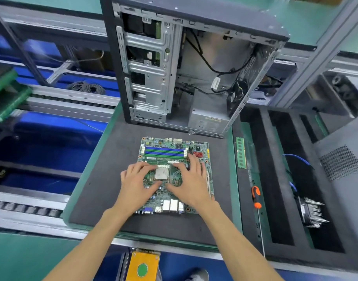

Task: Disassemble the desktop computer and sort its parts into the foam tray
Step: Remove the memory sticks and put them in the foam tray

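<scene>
The motherboard (175,175) is laid flat on the dark mat (105,179), just in front of the opened case (186,63). It is touched by the left hand (136,183) and right hand (189,184), fingers spread beside its processor (161,173), nothing gripped. The foam tray (265,179) is seen right of the motherboard.
</scene>
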{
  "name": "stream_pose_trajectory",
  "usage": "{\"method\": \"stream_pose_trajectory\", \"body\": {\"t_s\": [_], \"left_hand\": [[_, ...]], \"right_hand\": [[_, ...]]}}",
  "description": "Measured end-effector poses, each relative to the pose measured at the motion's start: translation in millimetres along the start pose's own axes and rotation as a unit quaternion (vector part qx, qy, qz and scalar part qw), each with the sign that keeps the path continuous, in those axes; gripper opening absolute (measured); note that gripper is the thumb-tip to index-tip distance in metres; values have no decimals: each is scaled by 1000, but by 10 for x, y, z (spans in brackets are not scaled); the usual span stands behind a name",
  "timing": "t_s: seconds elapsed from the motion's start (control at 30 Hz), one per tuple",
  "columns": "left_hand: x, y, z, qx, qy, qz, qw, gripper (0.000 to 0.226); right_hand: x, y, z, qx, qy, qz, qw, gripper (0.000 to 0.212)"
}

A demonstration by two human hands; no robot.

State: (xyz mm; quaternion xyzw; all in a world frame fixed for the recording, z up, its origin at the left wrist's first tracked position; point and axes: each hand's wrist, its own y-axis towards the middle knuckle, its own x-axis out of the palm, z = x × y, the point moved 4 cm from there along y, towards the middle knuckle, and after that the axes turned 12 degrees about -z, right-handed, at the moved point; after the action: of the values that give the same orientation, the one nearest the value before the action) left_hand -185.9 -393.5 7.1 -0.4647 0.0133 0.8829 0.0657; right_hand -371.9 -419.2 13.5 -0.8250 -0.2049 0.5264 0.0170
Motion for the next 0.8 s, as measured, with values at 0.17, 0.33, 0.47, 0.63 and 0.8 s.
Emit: {"method": "stream_pose_trajectory", "body": {"t_s": [0.17, 0.33, 0.47, 0.63, 0.8], "left_hand": [[66, 22, 4, 0, 18, 30, 999, 40], [59, 33, -8, 7, 27, 31, 999, 38], [65, 51, 0, -2, 23, 25, 999, 37], [81, 37, -15, 5, 26, 24, 999, 36], [89, 37, -16, 13, 24, 22, 999, 35]], "right_hand": [[1, -16, -20, 9, -18, 26, 999, 65], [-57, 12, -67, 35, 14, 79, 996, 71], [-137, 89, -78, 28, 59, 131, 989, 56], [-201, 172, -111, -24, 84, 138, 987, 43], [-223, 267, -80, -48, 76, 99, 991, 42]]}}
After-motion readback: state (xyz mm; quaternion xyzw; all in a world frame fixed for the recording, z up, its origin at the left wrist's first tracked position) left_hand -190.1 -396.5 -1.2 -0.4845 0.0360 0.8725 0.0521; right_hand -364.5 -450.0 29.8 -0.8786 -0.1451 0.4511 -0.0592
